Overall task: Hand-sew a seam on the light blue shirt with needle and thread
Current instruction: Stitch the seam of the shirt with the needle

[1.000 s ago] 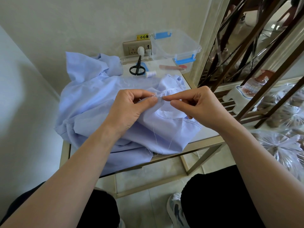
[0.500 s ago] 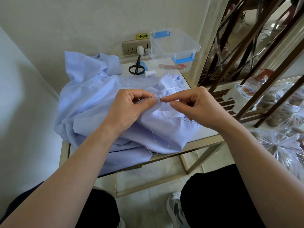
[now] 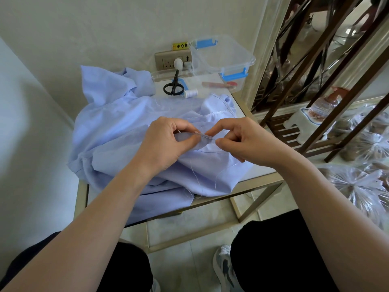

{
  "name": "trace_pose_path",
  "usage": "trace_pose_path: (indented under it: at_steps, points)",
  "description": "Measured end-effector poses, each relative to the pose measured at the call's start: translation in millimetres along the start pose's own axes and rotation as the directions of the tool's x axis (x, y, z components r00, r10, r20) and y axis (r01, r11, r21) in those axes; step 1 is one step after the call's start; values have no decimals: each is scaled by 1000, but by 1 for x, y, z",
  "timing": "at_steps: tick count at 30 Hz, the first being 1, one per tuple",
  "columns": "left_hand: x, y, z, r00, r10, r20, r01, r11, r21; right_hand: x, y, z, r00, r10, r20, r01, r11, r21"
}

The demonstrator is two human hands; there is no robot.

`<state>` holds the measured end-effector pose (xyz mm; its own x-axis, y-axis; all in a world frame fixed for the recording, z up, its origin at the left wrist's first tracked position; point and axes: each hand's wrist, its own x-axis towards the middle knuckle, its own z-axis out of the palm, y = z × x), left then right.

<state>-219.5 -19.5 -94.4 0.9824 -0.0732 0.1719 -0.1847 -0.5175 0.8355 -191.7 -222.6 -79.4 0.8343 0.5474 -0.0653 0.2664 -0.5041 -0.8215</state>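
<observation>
The light blue shirt (image 3: 117, 131) lies crumpled over a small table. My left hand (image 3: 166, 144) pinches a raised fold of its fabric between thumb and forefinger. A thin needle (image 3: 207, 136) lies through that fold, pointing left. My right hand (image 3: 244, 142) holds the needle's right end, with the forefinger arched above it and the thumb just below. Pale thread (image 3: 194, 173) hangs from the fold in loose strands down the front of the shirt.
Black scissors (image 3: 173, 86) and a white thread spool (image 3: 191, 93) lie behind the shirt. A clear plastic box (image 3: 223, 57) with blue clips stands by the wall socket (image 3: 168, 61). The table's gold frame (image 3: 261, 179), a brown metal lattice (image 3: 315, 85) and plastic bags (image 3: 357, 184) lie right.
My right thumb has dropped below the forefinger and the needle now shows across the fold. The left hand keeps its pinch on the fabric.
</observation>
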Motion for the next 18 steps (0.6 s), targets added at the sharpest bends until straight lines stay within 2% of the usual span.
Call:
trace_pose_path:
  at_steps: [5, 10, 18]
  points:
    - [1, -1, 3, 998, -11, -58, 13, 999, 43, 0, -1, 3, 1000, 4, -30, -5, 1000, -19]
    - [0, -3, 5, 999, -7, -43, 11, 997, 80, 2, 0, 9, 999, -22, -50, 18, 997, -76]
    - [2, 0, 2, 994, -96, -55, 95, 995, -19, 3, 2, 2, 997, -29, -69, 29, 1000, 9]
